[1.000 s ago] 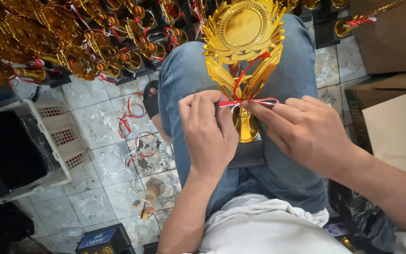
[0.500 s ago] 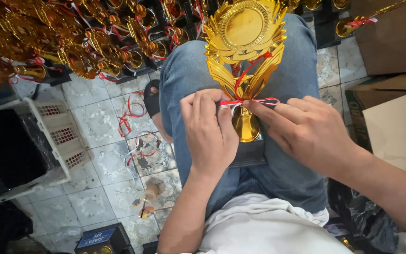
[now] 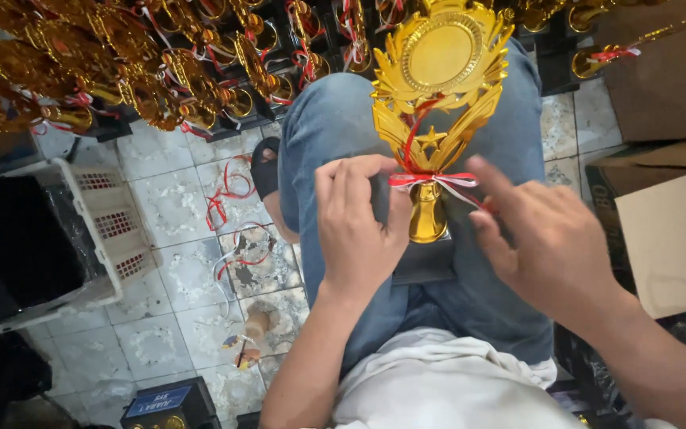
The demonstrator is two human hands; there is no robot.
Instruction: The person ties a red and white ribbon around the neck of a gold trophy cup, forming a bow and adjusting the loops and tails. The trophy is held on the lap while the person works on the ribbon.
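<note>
Head view shows a gold trophy (image 3: 438,87) standing on the person's lap. Left hand (image 3: 359,230) pinches the red-and-white ribbon (image 3: 432,181) tied at its stem; right hand (image 3: 545,238) pulls the ribbon's other end between fingertips.

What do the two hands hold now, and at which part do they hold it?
The left hand and right hand pinch the red and white ribbon near its ends, at the neck of the gold trophy.
</note>
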